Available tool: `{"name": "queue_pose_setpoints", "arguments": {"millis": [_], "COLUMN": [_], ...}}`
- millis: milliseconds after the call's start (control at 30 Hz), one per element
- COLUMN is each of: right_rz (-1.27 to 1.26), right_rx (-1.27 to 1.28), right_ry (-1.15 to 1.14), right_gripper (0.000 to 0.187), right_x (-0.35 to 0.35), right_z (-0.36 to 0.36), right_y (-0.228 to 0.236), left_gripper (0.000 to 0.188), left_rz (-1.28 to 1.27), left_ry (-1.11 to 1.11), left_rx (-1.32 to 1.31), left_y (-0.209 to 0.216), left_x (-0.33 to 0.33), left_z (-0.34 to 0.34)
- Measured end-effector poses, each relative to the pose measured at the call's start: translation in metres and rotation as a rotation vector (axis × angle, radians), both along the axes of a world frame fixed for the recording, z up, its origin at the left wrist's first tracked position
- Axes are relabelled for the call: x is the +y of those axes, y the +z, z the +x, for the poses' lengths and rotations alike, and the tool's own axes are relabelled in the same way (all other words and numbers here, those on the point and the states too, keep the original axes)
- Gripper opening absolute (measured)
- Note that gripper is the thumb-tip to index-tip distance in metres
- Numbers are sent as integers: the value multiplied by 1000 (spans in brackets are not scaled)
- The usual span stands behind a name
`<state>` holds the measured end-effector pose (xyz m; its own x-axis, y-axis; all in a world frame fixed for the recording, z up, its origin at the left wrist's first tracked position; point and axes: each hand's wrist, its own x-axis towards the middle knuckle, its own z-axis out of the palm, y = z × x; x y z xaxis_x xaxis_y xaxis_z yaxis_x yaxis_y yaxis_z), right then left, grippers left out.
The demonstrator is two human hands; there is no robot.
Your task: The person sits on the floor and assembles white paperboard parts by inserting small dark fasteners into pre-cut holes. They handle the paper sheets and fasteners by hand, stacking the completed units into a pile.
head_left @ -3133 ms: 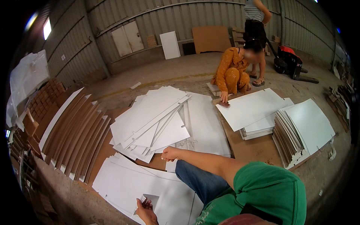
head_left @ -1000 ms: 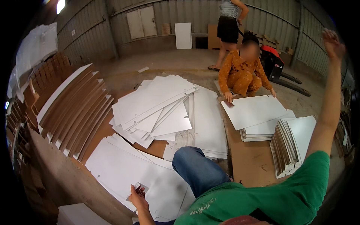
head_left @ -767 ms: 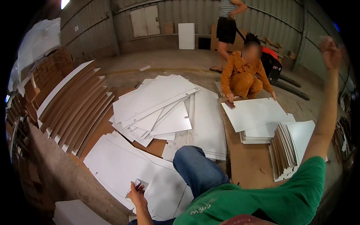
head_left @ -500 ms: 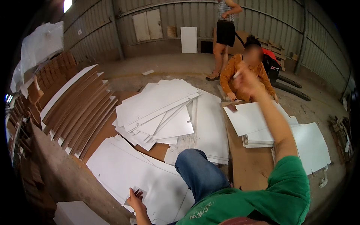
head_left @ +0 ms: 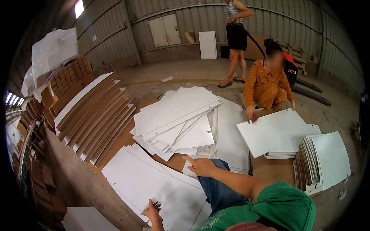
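My left hand [head_left: 153,211] is low over the large white panels [head_left: 154,179] nearest me. Its fingers curl around something small and dark that I cannot make out. My right hand [head_left: 201,167] reaches left across my bent knee, index finger extended and nothing visible in it. It hovers near a fanned, untidy pile of white panels [head_left: 175,111], some with notched edges. Just beyond the knee lies a flatter stack of long white panels [head_left: 233,131].
A squatting person in orange [head_left: 266,82] presses a reddish-brown block [head_left: 253,118] to a white panel [head_left: 273,129]. Another person stands behind [head_left: 236,34]. Panels on edge [head_left: 96,115] line the left; a stack [head_left: 329,159] stands right, a pallet truck [head_left: 308,90] behind.
My right hand has come down and left from high in front of the squatting person to above my knee. My left hand stays low over the panels. The view has shifted slightly.
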<state>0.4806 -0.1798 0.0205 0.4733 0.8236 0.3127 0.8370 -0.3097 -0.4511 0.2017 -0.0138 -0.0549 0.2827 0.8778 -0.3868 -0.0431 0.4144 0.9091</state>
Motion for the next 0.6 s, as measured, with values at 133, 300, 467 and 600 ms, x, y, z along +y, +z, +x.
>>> {"name": "queue_pose_setpoints", "arguments": {"millis": [133, 300, 467, 600], "right_rz": [22, 79, 78, 82], "right_rx": [145, 40, 37, 27], "right_ry": [-65, -53, -54, -59], "right_gripper": [45, 40, 38, 37], "right_x": [-1, 0, -2, -2], "right_z": [5, 11, 12, 12], "right_y": [6, -8, -13, -12], "left_gripper": [29, 30, 30, 28], "left_rz": [-20, -16, -17, -6], "left_ry": [-16, -43, -50, -30], "left_rx": [11, 15, 31, 13], "left_y": [-1, -1, -3, 1], "left_x": [0, -1, -2, -7], "left_z": [8, 12, 14, 15]}}
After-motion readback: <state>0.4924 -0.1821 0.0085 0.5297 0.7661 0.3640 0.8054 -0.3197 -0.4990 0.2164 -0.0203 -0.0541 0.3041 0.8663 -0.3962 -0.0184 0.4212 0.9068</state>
